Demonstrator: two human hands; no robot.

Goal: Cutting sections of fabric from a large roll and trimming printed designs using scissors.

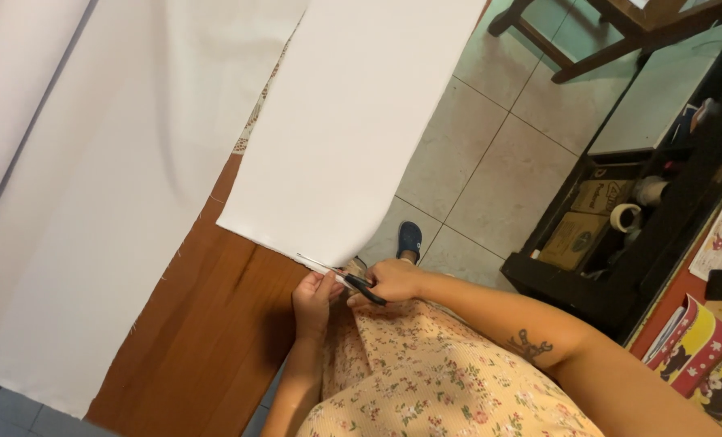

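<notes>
The step in hand looks like cutting along the near edge of the flat white fabric panel (353,121), which lies partly on the brown wooden counter (215,324) and hangs past its edge over the pale tiled floor (490,162). To do it well, I judge the cloth should be kept taut right ahead of the blades, the cut taken in short bites, and the line kept parallel to the edge so the strip stays even.

The right hand (393,281) is closed around the dark handles of the black-handled metal scissors (341,277), whose blades point left along the fabric's lower edge and look nearly closed. The left hand (312,301) is curled narrow, its fingertips (322,279) pinching the cloth edge just beside the blades. A second wide white cloth sheet (94,202) covers the counter to the left, untouched by either of the 2 hands.
</notes>
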